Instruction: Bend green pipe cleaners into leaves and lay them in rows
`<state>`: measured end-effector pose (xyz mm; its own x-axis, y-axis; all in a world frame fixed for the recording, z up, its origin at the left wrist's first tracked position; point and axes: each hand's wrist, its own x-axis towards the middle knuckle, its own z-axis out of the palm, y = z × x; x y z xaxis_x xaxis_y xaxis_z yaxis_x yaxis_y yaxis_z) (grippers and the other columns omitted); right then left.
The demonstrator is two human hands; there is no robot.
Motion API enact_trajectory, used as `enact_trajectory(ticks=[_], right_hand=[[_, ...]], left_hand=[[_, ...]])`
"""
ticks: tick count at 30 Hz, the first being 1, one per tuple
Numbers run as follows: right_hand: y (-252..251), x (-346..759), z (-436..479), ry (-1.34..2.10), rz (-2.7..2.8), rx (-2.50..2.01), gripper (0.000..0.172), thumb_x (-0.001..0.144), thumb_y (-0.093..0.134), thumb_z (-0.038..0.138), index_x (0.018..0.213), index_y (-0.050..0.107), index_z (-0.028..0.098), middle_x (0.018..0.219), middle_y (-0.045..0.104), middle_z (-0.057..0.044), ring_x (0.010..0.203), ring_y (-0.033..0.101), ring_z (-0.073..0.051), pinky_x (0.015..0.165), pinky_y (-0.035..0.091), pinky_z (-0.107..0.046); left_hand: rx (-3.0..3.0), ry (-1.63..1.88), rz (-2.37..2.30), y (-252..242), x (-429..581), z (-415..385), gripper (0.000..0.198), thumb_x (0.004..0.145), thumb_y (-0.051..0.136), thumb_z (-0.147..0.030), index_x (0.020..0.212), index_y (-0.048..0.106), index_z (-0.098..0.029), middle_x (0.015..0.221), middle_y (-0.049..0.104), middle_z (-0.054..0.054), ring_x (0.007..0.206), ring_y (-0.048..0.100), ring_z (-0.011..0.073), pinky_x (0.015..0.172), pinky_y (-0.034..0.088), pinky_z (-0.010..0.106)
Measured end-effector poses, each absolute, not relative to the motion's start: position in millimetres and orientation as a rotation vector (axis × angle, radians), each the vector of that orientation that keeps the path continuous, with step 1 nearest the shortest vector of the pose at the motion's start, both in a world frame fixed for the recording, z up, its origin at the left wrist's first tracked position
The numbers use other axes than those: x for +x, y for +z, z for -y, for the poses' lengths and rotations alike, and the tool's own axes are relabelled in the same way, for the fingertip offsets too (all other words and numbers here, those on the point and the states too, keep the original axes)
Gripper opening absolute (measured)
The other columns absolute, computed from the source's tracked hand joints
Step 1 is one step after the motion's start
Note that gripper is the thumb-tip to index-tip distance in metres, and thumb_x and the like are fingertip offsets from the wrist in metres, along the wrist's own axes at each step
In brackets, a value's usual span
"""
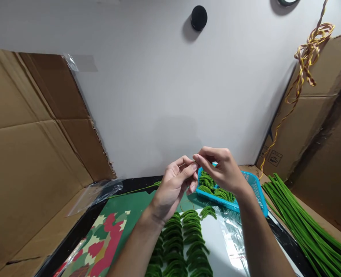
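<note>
My left hand (pixel 177 181) and my right hand (pixel 219 165) meet fingertip to fingertip above the work surface. Thumb and forefinger of each are pinched together, and whatever lies between them is too small and hidden to make out. Below them, curved green fuzzy pipe-cleaner pieces (pixel 174 244) lie in stacked columns on a white sheet (pixel 216 238). Behind my right hand, a blue plastic basket (pixel 255 188) holds more bent green pieces (pixel 207 182). A thin green strand (pixel 132 190) runs along the surface left of my left hand.
Long straight green pipe cleaners (pixel 300 227) lie in a bundle at the right. Cardboard walls (pixel 37 107) stand on both sides. A twisted yellow-brown cord (pixel 308 54) hangs at right. A clear plastic bag (pixel 98 194) and a camouflage-patterned sheet (pixel 101 242) lie at left.
</note>
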<state>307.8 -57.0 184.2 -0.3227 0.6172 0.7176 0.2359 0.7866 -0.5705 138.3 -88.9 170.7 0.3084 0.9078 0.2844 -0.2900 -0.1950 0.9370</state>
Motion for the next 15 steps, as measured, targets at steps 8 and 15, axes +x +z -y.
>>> enact_trajectory(ticks=[8, 15], right_hand=[[184.4, 304.7, 59.4, 0.606, 1.904, -0.638, 0.044, 0.105, 0.058, 0.038, 0.066, 0.049, 0.020, 0.060, 0.036, 0.006, 0.057, 0.028, -0.009, 0.050, 0.024, -0.027], [181.9, 301.1, 51.8, 0.326, 1.898, -0.672, 0.041, 0.109, 0.054, 0.044, 0.077, 0.060, 0.020, 0.064, 0.047, 0.005, 0.060, 0.038, -0.011, 0.057, 0.032, -0.026]], left_hand=[[2.667, 1.564, -1.040, 163.3, 114.0, 85.4, 0.013, 0.100, 0.059, -0.017, 0.097, 0.071, -0.019, 0.084, 0.067, 0.003, 0.074, 0.058, 0.0131, 0.072, 0.046, 0.027], [1.664, 1.410, -0.949, 174.7, 126.6, 87.3, 0.034, 0.104, 0.058, -0.050, 0.091, 0.066, -0.019, 0.064, 0.059, -0.002, 0.051, 0.051, 0.0106, 0.046, 0.039, 0.022]])
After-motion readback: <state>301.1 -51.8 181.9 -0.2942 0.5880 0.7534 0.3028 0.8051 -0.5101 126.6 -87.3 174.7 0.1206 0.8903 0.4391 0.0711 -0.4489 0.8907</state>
